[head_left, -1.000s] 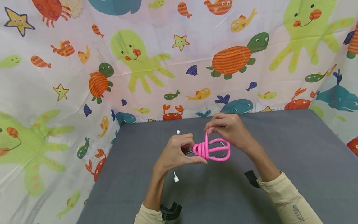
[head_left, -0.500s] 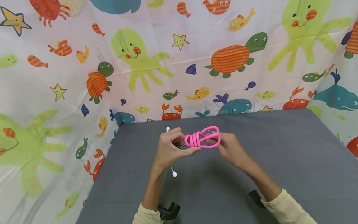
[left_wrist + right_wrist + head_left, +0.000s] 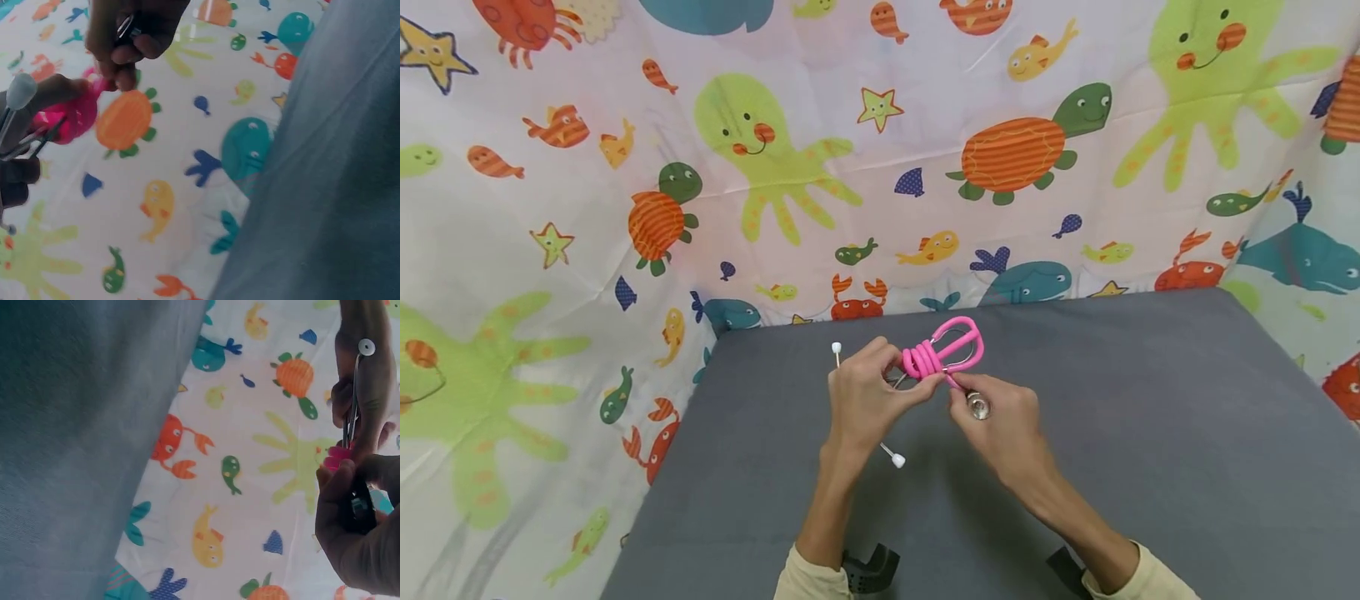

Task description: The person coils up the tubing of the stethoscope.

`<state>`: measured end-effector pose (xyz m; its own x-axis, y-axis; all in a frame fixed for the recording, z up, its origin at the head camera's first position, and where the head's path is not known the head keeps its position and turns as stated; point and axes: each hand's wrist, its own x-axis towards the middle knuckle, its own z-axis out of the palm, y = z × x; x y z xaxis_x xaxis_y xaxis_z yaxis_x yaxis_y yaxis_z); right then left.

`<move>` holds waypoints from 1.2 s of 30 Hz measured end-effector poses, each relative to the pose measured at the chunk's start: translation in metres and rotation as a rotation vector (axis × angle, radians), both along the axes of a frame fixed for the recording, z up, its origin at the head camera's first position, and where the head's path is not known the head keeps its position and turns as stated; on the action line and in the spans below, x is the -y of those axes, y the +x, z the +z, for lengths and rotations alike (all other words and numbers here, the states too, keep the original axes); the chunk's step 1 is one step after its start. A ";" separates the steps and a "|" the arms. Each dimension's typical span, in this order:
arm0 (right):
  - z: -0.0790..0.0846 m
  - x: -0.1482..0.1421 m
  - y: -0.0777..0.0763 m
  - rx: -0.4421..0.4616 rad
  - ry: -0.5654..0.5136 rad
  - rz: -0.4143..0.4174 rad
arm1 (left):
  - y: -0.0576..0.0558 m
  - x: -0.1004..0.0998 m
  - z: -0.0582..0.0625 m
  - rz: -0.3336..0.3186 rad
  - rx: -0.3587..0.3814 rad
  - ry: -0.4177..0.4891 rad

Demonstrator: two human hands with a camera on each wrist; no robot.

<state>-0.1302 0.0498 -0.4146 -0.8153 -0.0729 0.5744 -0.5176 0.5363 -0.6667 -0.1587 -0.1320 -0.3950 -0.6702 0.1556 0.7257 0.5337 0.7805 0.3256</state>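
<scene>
Held up over the grey table is a pink stethoscope (image 3: 921, 361), its tubing wound in several turns round its own neck, with a loop (image 3: 973, 342) standing out at the far end. My left hand (image 3: 865, 404) pinches the wound turns between thumb and fingers. Metal ear tubes (image 3: 354, 403) come out past that hand, ending in white eartips (image 3: 898, 460). Just below the turns, my right hand (image 3: 1009, 425) grips the tubing's free end together with the round metal chest piece (image 3: 978, 405). In the left wrist view, the pink turns (image 3: 72, 119) are partly covered by fingers.
The grey cloth-covered table (image 3: 775, 450) spreads below both hands. Behind and to the left hangs a white curtain (image 3: 820, 100) printed with sea animals. Black wrist straps (image 3: 871, 570) sit near the cream sleeves (image 3: 812, 579).
The right hand has carried the tubing's free end from above the turns, round behind the stethoscope, to below them. The loop now tilts upward. The left hand keeps its hold.
</scene>
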 end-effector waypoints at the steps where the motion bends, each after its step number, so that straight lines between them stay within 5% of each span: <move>1: 0.001 0.001 0.000 -0.035 -0.006 -0.031 | 0.001 0.000 0.003 0.006 -0.011 -0.034; 7: 0.006 0.001 0.003 -0.120 -0.127 -0.060 | 0.008 -0.001 0.017 0.034 -0.052 -0.199; 16: 0.025 -0.018 0.003 0.131 -0.208 0.202 | 0.006 -0.001 0.017 0.051 -0.049 -0.265; 22: 0.033 -0.025 -0.003 0.064 -0.141 0.032 | 0.007 -0.003 0.017 -0.021 -0.023 -0.157; 27: 0.041 -0.026 -0.006 0.122 -0.266 -0.050 | 0.008 -0.006 0.019 -0.058 -0.103 -0.033; 30: 0.046 -0.029 -0.009 0.193 -0.324 0.010 | 0.009 -0.004 0.024 -0.063 -0.171 -0.021; 36: 0.054 -0.043 -0.020 0.464 -0.460 0.232 | 0.008 -0.003 0.030 -0.091 -0.270 -0.142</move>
<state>-0.1501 0.0930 -0.3605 -0.9769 -0.1077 0.1846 -0.1914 0.0559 -0.9799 -0.1511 -0.1294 -0.3646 -0.4346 0.3182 0.8425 0.6557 0.7531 0.0538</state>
